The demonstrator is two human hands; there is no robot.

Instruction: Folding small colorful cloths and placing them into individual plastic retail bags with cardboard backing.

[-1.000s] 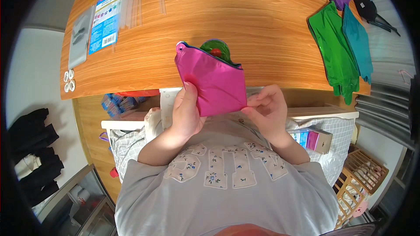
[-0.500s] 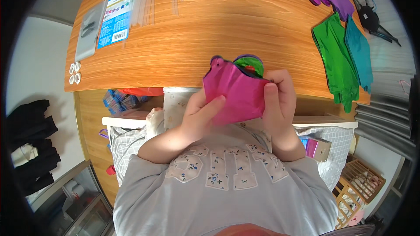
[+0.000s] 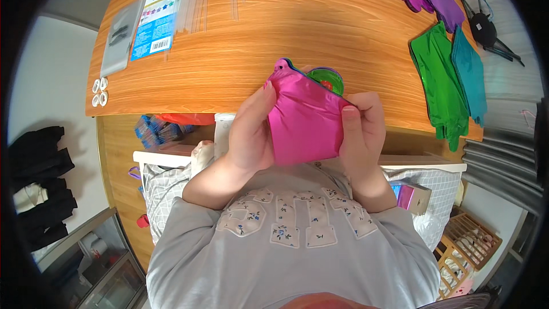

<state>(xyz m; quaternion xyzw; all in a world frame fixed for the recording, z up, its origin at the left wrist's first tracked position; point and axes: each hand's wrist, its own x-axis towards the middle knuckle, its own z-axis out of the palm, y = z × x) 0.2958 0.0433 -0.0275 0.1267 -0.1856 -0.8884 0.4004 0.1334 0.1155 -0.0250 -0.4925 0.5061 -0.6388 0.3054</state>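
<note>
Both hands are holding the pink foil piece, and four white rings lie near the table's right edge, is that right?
Not quite: the four white rings lie near the left edge of the table, as the head view shows. The left hand and right hand do hold the pink foil piece.

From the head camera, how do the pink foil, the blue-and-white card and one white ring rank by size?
1. Pink foil, perhaps enlarged by nearness
2. Blue-and-white card
3. White ring
</note>
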